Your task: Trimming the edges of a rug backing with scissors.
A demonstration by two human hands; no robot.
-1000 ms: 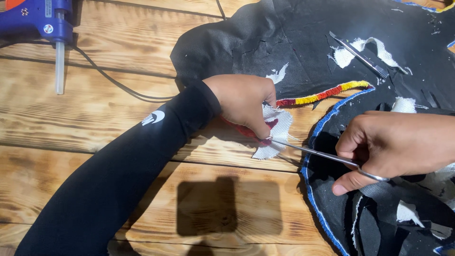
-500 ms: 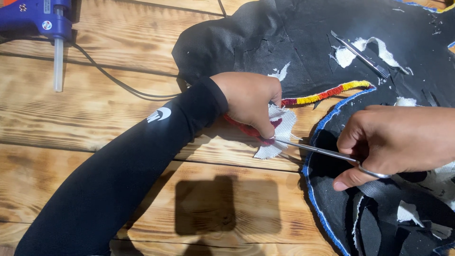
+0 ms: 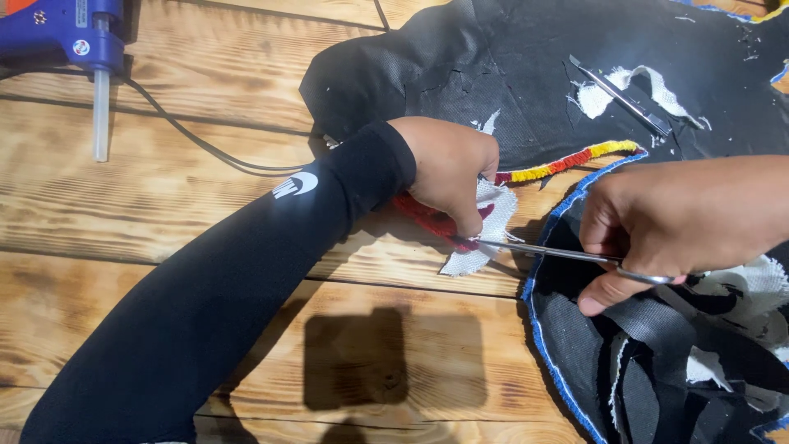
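My left hand (image 3: 448,168), in a black sleeve, pinches a strip of red and yellow fuzzy trim (image 3: 567,163) backed by white cloth (image 3: 481,234) against the wooden table (image 3: 205,205). Metal scissors (image 3: 551,253) are gripped in my right hand (image 3: 682,222), their tips touching the red end of the trim just under my left fingers. A black fabric piece with a blue edge (image 3: 546,345) lies beneath my right hand.
A blue hot glue gun (image 3: 70,41) with a clear glue stick lies at the far left, its black cord (image 3: 205,148) running across the planks. A larger black fabric (image 3: 493,57) with white scraps and a small metal blade (image 3: 620,94) lies at the back.
Both hands have held nearly the same place. My left hand has shifted slightly over the trim and the scissors' tips sit closer under its fingers.
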